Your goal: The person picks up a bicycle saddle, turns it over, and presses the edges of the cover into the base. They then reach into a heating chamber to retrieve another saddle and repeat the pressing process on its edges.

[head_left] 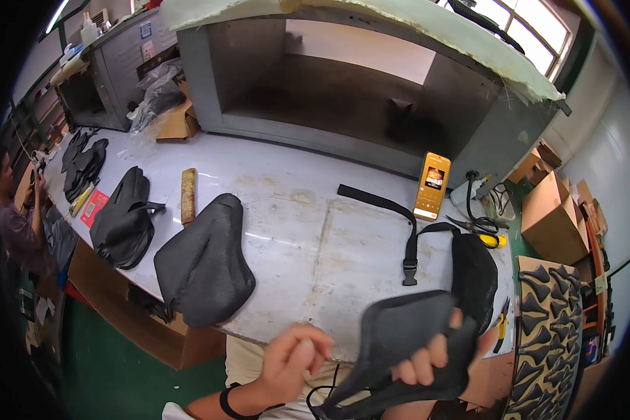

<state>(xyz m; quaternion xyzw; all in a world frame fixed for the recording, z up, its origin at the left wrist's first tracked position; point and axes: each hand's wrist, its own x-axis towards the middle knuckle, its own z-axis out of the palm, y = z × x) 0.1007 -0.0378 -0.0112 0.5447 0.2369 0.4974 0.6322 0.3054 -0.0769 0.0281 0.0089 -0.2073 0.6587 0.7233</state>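
In my right hand (421, 364), at the lower right, is a black, leather-like saddle cover (406, 318). It is tilted up off the table, broad at the top, with its narrow end running toward the lower left. My fingers wrap around its edge and part of the hand is behind it. My left hand (295, 358) is to the left of the cover and apart from it. Its fingers are curled in and I see nothing between them. Another black cover piece (206, 262), wide and folded, lies on the table left of my hands.
Dark covers (124, 220) are piled farther left, beside a worn rod (188, 196). A black waist bag (472, 273), phone (432, 186) and scissors (479, 224) lie right. A metal cabinet (315, 136) spans the back. Saddle-shaped pieces (546, 329) fill a board at right. A person (22, 217) is far left.
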